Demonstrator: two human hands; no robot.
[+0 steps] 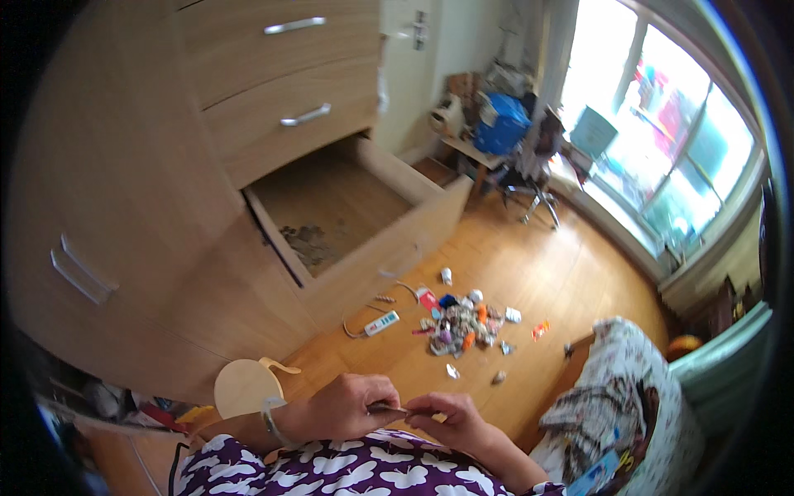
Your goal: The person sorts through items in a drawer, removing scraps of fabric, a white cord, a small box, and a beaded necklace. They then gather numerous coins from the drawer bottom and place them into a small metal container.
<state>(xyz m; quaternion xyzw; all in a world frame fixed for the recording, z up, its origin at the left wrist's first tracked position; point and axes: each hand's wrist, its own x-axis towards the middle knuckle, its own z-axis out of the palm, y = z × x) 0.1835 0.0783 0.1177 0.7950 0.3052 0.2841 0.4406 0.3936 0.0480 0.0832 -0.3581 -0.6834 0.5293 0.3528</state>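
Close in front of my body, my left hand [347,406] and my right hand [451,420] pinch a small thin brownish object [389,408] between them. Fingers cover much of it, so its kind is unclear. A pale bracelet or watch [271,418] circles my left wrist. Beyond my hands, a mixed heap of small objects [462,325] lies on the wooden floor [595,273]. At its left sits a white power strip [381,323] with its cord. Ahead to the left, a wooden drawer [384,239] is pulled out, with grey-brown debris [307,243] on its bottom.
The wooden cabinet [155,248] rises on the left, a round stool seat [243,387] beside it. On the right a bed or seat with a patterned cover [620,347] bears crumpled cloth. A swivel chair base [539,201] and blue bag [501,123] stand near the window [670,111].
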